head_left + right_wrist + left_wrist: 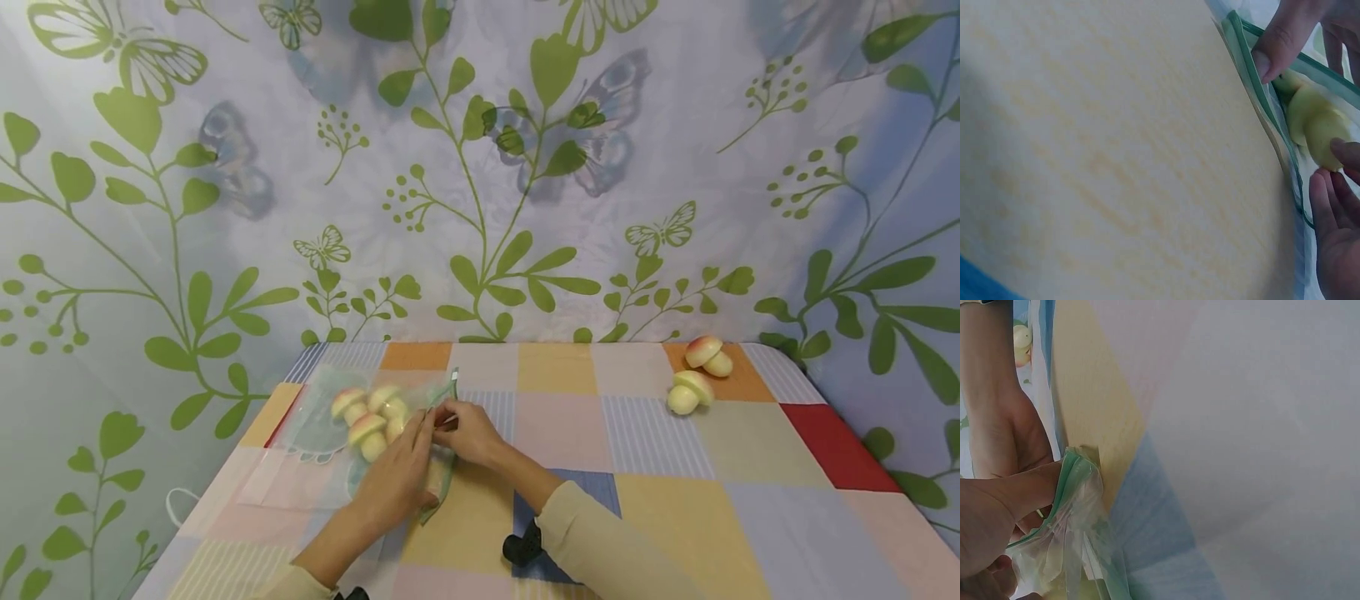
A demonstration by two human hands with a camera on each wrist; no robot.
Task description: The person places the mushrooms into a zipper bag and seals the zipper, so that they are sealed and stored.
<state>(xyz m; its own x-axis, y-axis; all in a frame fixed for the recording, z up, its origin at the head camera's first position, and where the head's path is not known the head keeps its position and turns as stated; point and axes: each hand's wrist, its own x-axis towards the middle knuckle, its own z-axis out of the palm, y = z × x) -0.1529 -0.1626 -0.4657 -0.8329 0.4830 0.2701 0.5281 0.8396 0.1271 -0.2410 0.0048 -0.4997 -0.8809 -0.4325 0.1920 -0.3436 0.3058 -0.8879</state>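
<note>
A clear zip bag (315, 427) with a green-edged mouth (1259, 94) lies at the left of the table, its mouth facing right. Inside it are several toy mushrooms (367, 435), cream with reddish caps. My left hand (396, 473) holds the bag at its mouth, the thumb (1282, 47) hooked inside the green edge. At the same mouth, my right hand (472, 433) pinches a pale yellow toy mushroom (1324, 139) between thumb and fingertips, as the right wrist view shows. In the head view that mushroom is mostly hidden by the hands.
Two more toy mushrooms, one (707, 356) behind the other (690, 392), lie at the table's far right. A patchwork cloth (660, 517) covers the table. Behind it hangs a leaf-and-butterfly curtain (450, 208). A white loop (180, 504) shows at the left edge.
</note>
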